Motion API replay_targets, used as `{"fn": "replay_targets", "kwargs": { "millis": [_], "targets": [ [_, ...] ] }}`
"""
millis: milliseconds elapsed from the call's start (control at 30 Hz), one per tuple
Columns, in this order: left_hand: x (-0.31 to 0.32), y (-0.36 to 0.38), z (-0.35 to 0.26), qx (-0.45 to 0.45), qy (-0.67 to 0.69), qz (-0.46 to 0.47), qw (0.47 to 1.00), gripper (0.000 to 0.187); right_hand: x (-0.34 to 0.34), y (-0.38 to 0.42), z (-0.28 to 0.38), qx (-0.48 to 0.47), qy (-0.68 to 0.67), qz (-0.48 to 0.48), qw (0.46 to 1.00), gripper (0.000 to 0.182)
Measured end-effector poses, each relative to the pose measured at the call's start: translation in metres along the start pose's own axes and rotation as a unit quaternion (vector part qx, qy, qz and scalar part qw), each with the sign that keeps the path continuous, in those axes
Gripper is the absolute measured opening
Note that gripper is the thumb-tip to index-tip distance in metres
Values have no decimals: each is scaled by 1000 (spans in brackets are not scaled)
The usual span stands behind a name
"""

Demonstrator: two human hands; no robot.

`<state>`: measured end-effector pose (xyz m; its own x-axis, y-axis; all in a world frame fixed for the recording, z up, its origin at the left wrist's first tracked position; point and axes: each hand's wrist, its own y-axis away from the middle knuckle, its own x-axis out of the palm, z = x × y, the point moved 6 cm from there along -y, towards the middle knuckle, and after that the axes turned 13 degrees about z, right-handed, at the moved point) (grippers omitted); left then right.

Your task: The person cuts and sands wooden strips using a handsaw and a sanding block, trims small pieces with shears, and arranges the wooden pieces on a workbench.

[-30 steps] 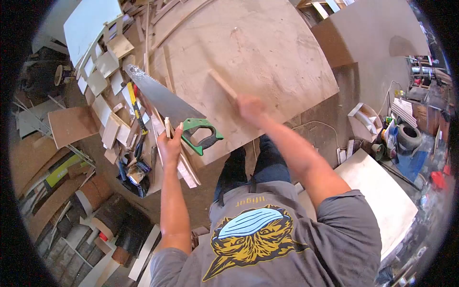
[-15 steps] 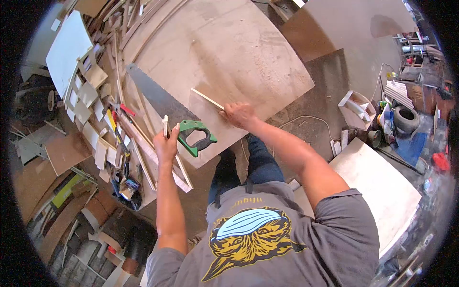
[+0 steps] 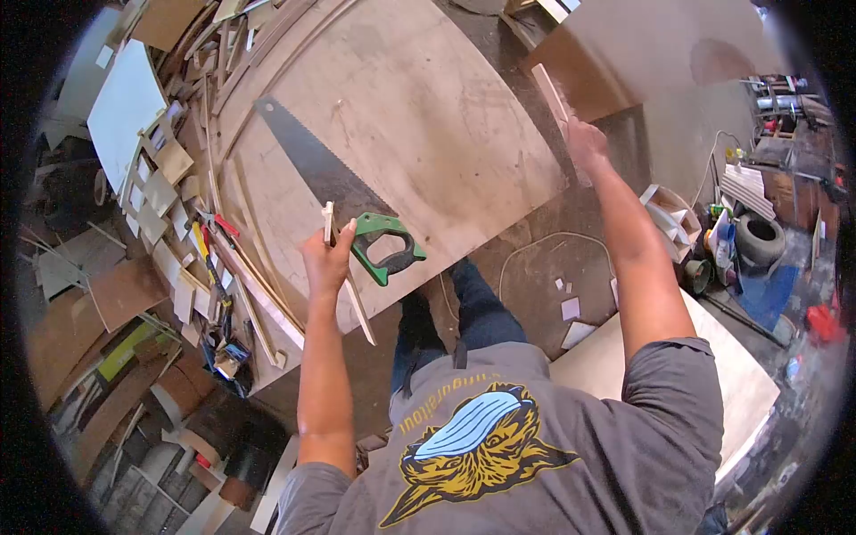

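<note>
My left hand (image 3: pixel 326 260) is closed around a thin wooden strip (image 3: pixel 358 312), whose ends stick out above and below the fist. Just to the right of that hand, a handsaw (image 3: pixel 321 160) with a green and black handle lies on the plywood sheet (image 3: pixel 446 116), its blade pointing away from me. Out past the sheet's right edge, my right hand (image 3: pixel 585 147) grips a wooden strip (image 3: pixel 550 92) that angles up and to the left.
Pliers (image 3: pixel 217 223) and other hand tools lie among wood offcuts (image 3: pixel 160 192) along the left side. Long wooden strips run up the sheet's left edge. A pale board (image 3: pixel 704 374) rests low on the right, with a tyre (image 3: pixel 760 239) and a cable (image 3: pixel 562 235) beyond it.
My right hand has swung out to the right and away with its strip, from over the sheet to beyond its edge. My left hand has shifted slightly in view.
</note>
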<state>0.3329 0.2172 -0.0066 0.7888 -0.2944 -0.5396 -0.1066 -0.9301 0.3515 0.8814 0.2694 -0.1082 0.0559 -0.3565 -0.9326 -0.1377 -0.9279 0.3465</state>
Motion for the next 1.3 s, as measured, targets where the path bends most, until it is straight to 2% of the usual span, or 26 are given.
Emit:
{"fn": "replay_targets", "kwargs": {
  "millis": [33,67,133,200,233,300,367,467,533,600,633,667,700,767,867,933,1000,1033,1067,1100,1167,1267,1300],
  "targets": [
    [5,-2,-3,-2,3,2,1000,47,-7,-5,-7,0,10,-10,1000,36],
    [6,-3,2,9,-3,3,1000,48,-3,-11,6,-9,20,-19,1000,26],
    [6,-2,1,-14,-27,-1,1000,48,-1,-12,60,-60,58,-32,996,16],
    [1,1,-2,-24,-35,-10,999,47,-27,13,137,-192,3,-2,981,11],
    [-2,4,-5,-23,-32,-15,999,47,-14,23,172,-265,-16,-45,963,11],
    [-6,9,-7,-25,-28,-25,999,46,-25,48,233,-292,-80,21,953,13],
    [-12,14,-3,-28,-33,-37,998,46,3,58,289,-410,-75,-7,909,14],
    [-20,22,-3,-39,-40,-59,997,46,27,45,313,-417,-24,-34,908,12],
    [-24,24,-3,-60,-52,-58,995,46,6,14,290,-329,-6,-6,944,12],
    [-26,20,6,-68,-42,-55,995,46,-17,-37,233,-236,14,24,971,14],
    [-25,16,13,-67,-26,-54,996,46,24,-84,193,-209,-29,-81,974,16],
    [-25,12,19,-66,-11,-52,996,47,-26,-80,166,-217,9,-53,975,18],
    [-26,9,23,-60,-3,-52,997,47,-43,-96,142,-112,54,-3,992,17],
    [-27,1,28,-45,14,-50,998,47,-40,-129,79,48,50,-113,991,16],
    [-35,-10,32,-28,24,-46,998,47,-27,-143,89,78,14,-18,997,16],
    [-47,-13,41,-45,10,-31,998,47,-29,-97,186,-148,182,-26,972,9],
    [-60,-20,43,-52,-5,-24,998,46,5,-46,282,-260,129,-90,953,4],
    [-70,-21,43,-55,-17,-25,998,46,29,-32,320,-288,-47,-123,948,4],
    [-82,-21,44,-59,-30,-27,997,45,14,-7,369,-338,-37,-72,938,5],
    [-95,-21,46,-55,-43,-31,997,44,-6,20,408,-372,-55,-74,924,5],
    [-117,-17,50,-49,-69,-36,996,42,1,46,469,-484,-67,-91,868,11],
    [-142,-17,55,-60,-79,-26,995,38,0,42,527,-504,-3,-90,859,9],
    [-148,-20,56,-60,-94,-23,993,37,-3,30,529,-469,32,-117,875,8]
  ]
}}
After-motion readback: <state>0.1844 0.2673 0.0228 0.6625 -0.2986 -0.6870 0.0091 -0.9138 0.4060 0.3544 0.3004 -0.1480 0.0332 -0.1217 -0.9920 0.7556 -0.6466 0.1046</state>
